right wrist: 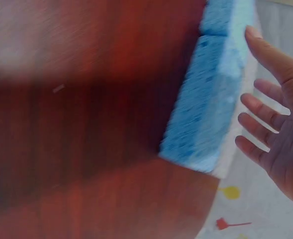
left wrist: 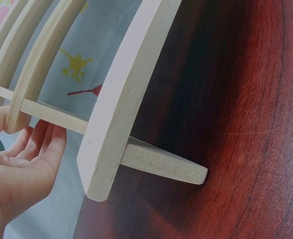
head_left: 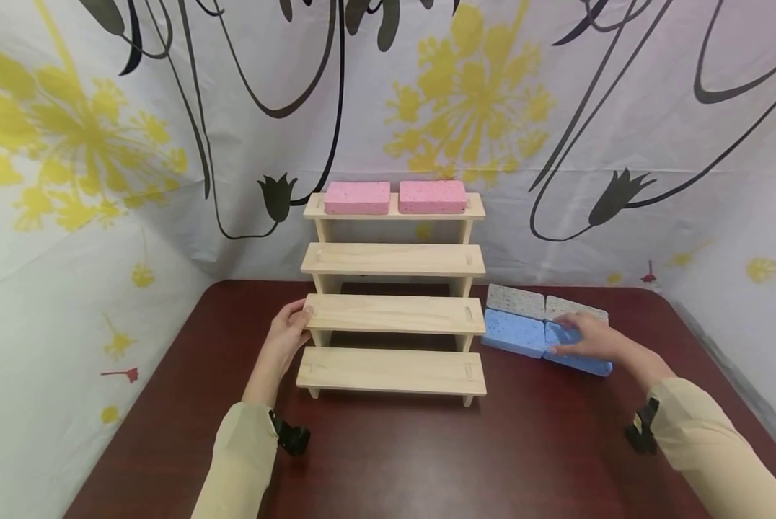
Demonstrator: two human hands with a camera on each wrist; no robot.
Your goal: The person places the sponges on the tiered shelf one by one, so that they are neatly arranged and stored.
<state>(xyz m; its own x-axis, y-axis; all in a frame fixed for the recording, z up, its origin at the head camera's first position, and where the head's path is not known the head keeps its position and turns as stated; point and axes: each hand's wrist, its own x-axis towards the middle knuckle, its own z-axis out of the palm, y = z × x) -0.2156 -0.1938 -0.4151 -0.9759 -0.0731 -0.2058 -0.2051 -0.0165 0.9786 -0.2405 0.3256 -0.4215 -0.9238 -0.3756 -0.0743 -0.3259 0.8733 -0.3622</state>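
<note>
Fingers (left wrist: 57, 144) on my left are clamping the wooden stand (head_left: 394, 313); my right fingers (right wrist: 260, 108) are hovering, apart, by 2 blue blocks (head_left: 524, 335).

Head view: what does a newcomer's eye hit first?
The pale wooden four-step stand in the middle, with two pink blocks side by side on its top step. Next, the blue blocks and grey blocks right of it, the right hand spread over them. Behind, the backdrop carries big yellow flower prints.
</note>
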